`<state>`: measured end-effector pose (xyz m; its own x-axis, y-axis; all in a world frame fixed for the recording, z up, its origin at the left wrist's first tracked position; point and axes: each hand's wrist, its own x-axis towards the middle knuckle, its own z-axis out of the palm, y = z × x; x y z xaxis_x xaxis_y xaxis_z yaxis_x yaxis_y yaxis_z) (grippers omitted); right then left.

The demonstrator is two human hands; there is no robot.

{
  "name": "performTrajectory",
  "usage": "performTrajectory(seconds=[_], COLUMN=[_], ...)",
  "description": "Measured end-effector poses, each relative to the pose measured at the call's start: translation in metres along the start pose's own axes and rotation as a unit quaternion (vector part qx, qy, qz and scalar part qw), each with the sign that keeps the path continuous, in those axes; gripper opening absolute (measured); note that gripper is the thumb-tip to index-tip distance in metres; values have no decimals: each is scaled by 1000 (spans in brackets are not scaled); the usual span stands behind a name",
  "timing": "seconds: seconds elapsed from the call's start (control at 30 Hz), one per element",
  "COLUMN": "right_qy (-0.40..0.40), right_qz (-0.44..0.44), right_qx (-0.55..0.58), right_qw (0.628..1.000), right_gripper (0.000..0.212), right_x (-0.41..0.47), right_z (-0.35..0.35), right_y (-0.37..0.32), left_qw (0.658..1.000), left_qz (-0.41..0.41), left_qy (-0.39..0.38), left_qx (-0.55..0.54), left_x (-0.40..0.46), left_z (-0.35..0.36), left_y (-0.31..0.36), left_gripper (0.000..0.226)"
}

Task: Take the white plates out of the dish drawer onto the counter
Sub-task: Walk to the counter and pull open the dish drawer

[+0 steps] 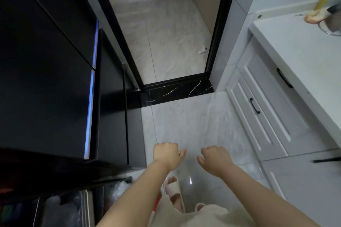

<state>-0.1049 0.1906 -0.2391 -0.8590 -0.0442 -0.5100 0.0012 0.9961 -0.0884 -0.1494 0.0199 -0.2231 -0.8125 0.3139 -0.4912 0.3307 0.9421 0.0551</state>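
1. Hands first: I see my left hand (167, 155) and right hand (215, 158) stretched out ahead of me over the pale tiled floor (193, 125), side by side and apart. Both are loosely curled, fingers bent downward, and neither has hold of anything.

2. No white plates show anywhere, and no drawer stands open. I judge the task has not yet begun, and the empty, half-closed hands look like hands carried forward while walking, not hands readying a grip.

3. To the right of my right hand, and further ahead, runs a bank of white cabinet fronts. Two carry black handles: an upper drawer handle (284, 77) and a lower drawer handle (255, 106). Either could be the dish drawer; I cannot tell which. Both are shut and well apart from my right hand.

4. Above those fronts, up and to the right of my right hand, lies the white counter (295, 42), where the plates are meant to go. Its near stretch is bare; at the far end something peach-coloured sits beneath a yellow stick.

5. To the left of my left hand stands a tall dark appliance (46, 61). Straight ahead of both hands is a black-framed doorway (217, 24).

6. My next move, I judge, is a turn rightward toward the handles.
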Motion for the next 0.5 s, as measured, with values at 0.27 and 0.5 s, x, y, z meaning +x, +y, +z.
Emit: performTrajectory(seconds=[0.27, 0.5], right_qy=[10, 11], right_qz=[24, 37], right_qx=[-2, 17], right_qw=[1000, 999], right_gripper=[42, 43], right_x=[57, 110], right_z=[-46, -73], right_y=[-6, 21], left_qw=[1000, 999], left_qz=[16, 26], left_qy=[-3, -10], left_qx=[11, 20], left_x=[58, 118], left_z=[-37, -67], left_y=[-30, -25], left_gripper=[48, 46])
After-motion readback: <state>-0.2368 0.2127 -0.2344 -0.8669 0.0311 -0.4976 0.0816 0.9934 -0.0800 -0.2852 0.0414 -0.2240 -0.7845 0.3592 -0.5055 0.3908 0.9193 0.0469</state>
